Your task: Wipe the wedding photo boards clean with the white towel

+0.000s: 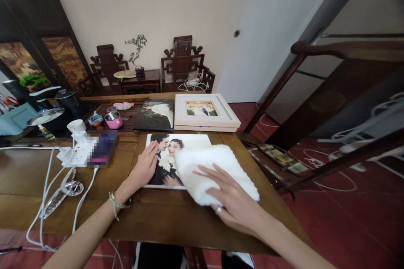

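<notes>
Two hands: our left hand (147, 164) lies flat on a wedding-photo panel (168, 168); our right hand (232, 195), fingers spread, on a white towel (232, 160) overlapping it; wooden table (176, 218) beneath, carved armchair (183, 56) beyond, red tiles (334, 214) rightward.

No legible text or labels; no readable brands, numbers or signs anywhere

Pale bracelet (116, 204); 1 silver ring (218, 209) (right hand (232, 195)).
</notes>
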Motion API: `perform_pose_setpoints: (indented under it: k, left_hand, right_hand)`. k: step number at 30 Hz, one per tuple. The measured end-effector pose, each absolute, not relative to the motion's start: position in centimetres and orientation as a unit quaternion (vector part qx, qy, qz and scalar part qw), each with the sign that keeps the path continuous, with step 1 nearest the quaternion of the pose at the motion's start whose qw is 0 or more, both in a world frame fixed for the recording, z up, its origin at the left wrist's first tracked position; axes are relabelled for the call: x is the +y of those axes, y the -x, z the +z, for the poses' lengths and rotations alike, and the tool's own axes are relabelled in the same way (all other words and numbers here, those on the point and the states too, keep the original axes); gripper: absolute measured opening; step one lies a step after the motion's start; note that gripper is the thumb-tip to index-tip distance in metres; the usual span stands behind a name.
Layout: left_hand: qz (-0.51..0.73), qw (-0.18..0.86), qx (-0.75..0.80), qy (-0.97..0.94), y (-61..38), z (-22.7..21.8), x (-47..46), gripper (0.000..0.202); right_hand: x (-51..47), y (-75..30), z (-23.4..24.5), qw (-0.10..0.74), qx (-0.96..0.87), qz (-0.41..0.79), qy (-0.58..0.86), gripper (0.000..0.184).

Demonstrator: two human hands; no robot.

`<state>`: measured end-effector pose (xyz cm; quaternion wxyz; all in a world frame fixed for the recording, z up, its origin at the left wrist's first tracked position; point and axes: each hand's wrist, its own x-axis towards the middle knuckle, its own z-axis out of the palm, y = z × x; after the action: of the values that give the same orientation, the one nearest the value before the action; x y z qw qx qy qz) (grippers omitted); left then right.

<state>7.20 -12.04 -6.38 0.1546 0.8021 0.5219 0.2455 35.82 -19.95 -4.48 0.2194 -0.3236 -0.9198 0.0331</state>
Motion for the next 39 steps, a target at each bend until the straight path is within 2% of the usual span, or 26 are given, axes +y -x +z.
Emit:
perform_pose_setpoints:
  k: [4,11,16,26,29,33,39]
  left_hand:
    - [0.254,0.152,0.517,-0.804,-7.2,-6.6,-12.0,0.047]
    - [0.259,0.156,0.51,-0.805,-7.0,-6.7,-11.8,0.046]
    - [0.273,0.152,0.503,-0.805,-6.9,-6.9,-11.7,0.045]
    - [0.254,0.152,0.522,-0.8,-7.2,-6.7,-11.8,0.047]
    - [0.243,0.155,0.525,-0.801,-7.2,-6.3,-12.0,0.047]
    - [0.24,0.157,0.523,-0.802,-7.2,-6.1,-12.1,0.048]
    - [0.255,0.16,0.509,-0.806,-7.0,-6.5,-11.8,0.048]
  right_hand:
    - [-21.1,-36.2,-3.7,0.195,-0.928,0.053,0.313,0.026]
    - [-12.0,-37.0,-2.4,0.172,-0.89,0.052,0.419,0.031]
    - [-9.0,-36.9,-2.1,0.183,-0.882,0.055,0.431,0.031]
    - [-21.9,-36.4,-4.0,0.202,-0.915,0.072,0.341,0.029]
    - [-23.1,-36.2,-3.8,0.188,-0.922,0.084,0.329,0.028]
    - [-18.2,-35.6,-3.0,0.163,-0.913,0.077,0.367,0.031]
    - [-9.1,-34.5,-2.3,0.182,-0.9,0.051,0.392,0.034]
